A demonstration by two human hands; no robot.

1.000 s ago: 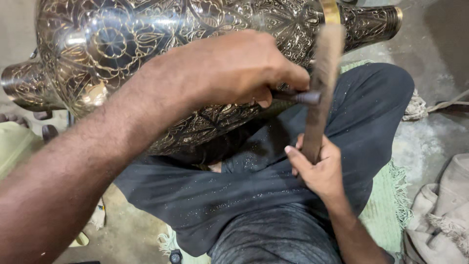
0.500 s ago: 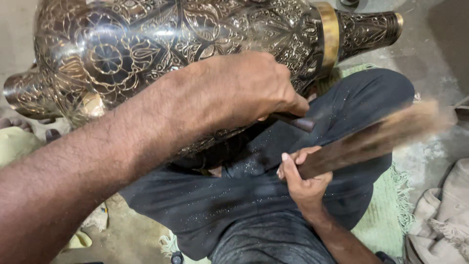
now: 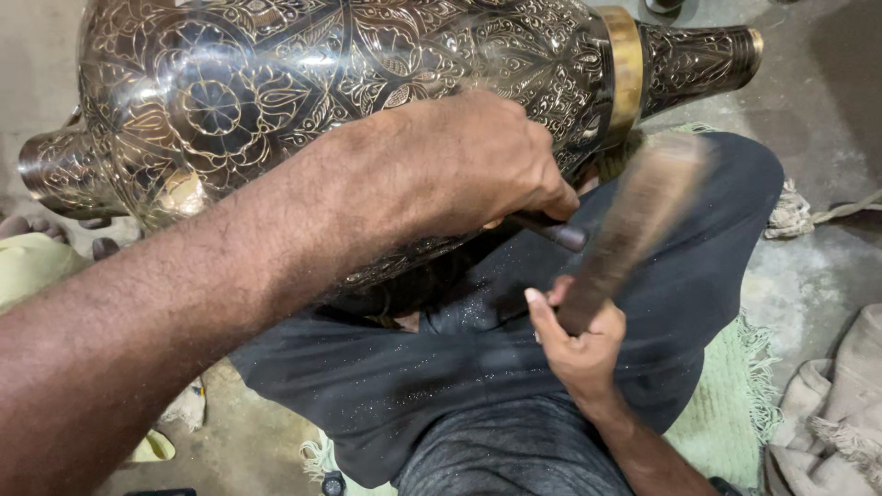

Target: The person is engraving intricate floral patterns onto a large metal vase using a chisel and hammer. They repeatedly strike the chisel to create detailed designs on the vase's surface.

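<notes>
Head view, looking down at my operator's lap; I note a large engraved metal vase (image 3: 303,101) lying on its side across the knees, dark surface cut with pale floral and leaf patterns, a plain brass-coloured band (image 3: 623,69) near its narrow neck, which points to the upper right; the other narrow end sticks out at the left edge. The left hand (image 3: 459,165) lies over the lower flank of the vase, fingers curled and closed around a thin dark chisel (image 3: 556,231); the chisel's blunt end pokes out past the thumb toward the right, while its working tip is hidden under the hand, so I cannot tell exactly where it meets the metal. The right hand (image 3: 574,340) sits lower, just beside the thigh, fist wrapped tight on the bottom of a wooden mallet (image 3: 638,216); the mallet slants up and to the right and is motion-blurred, its upper end near the vase's neck and just right of the chisel's end; whether the two touch I cannot tell. Dark trousers (image 3: 441,367) under both hands, dusted with fine bright specks; a pale green fringed mat (image 3: 735,386) beneath the legs on a grey concrete floor (image 3: 808,276); crumpled beige cloth (image 3: 831,404) at the right edge.
</notes>
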